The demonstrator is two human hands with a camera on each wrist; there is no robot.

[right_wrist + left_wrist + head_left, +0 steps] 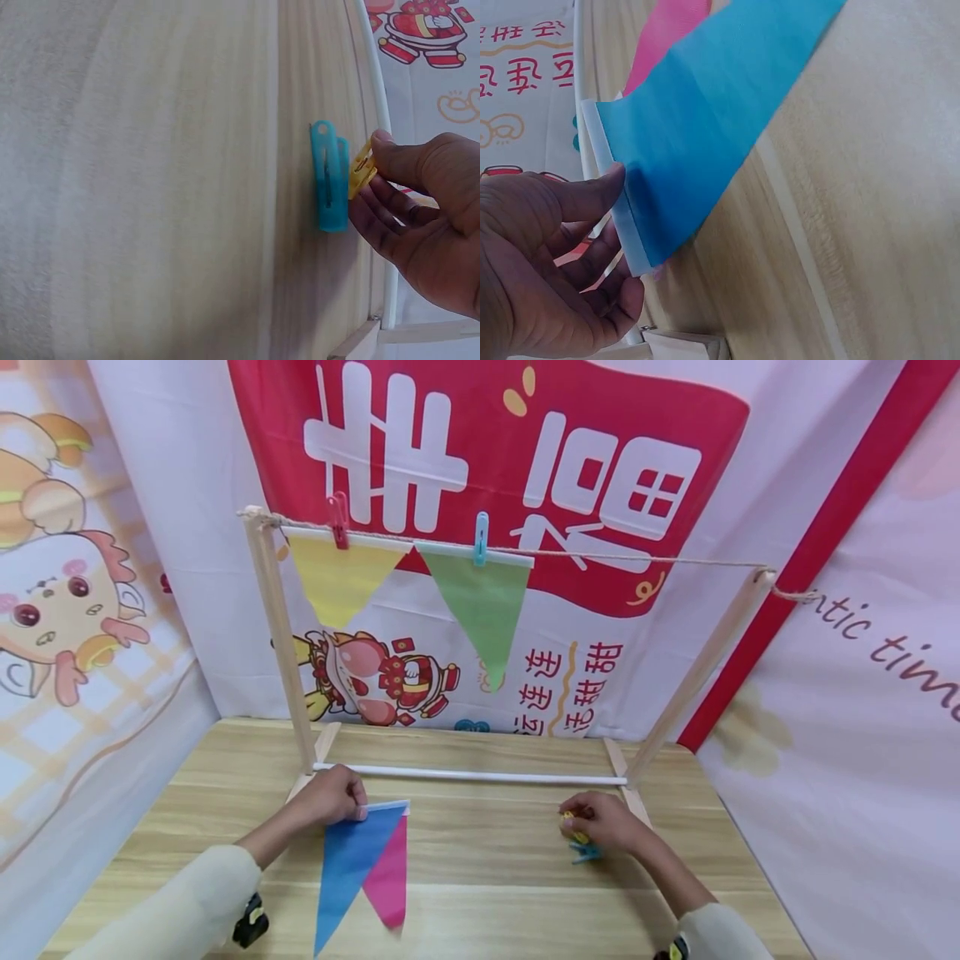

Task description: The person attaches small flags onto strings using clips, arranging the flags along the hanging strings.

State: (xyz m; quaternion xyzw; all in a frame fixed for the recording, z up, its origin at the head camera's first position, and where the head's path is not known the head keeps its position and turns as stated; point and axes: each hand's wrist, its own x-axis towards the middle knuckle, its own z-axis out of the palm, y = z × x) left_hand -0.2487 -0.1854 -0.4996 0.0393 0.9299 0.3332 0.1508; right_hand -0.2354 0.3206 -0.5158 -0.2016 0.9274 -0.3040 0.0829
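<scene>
My left hand point(333, 795) pinches the white top band of a blue triangular pennant point(697, 127) between thumb and fingers. A pink pennant point(387, 877) lies partly under the blue one on the table. On the right, my right hand point(606, 821) pinches a yellow clothespin point(363, 171) by thumb and fingertips. Beside it on the tabletop is a teal clothespin point(328, 180), close to the fingers. Above, a yellow pennant point(345, 578) hangs from a string under a red clothespin point(339, 520), and a green pennant point(483, 602) hangs under a blue clothespin point(481, 537).
The string point(637, 557) runs between two wooden posts, a left post point(279, 635) and a right post point(697, 681). A white rod point(472, 774) joins their feet along the wood-grain table point(480, 914). Printed cloth point(420, 460) hangs behind the frame.
</scene>
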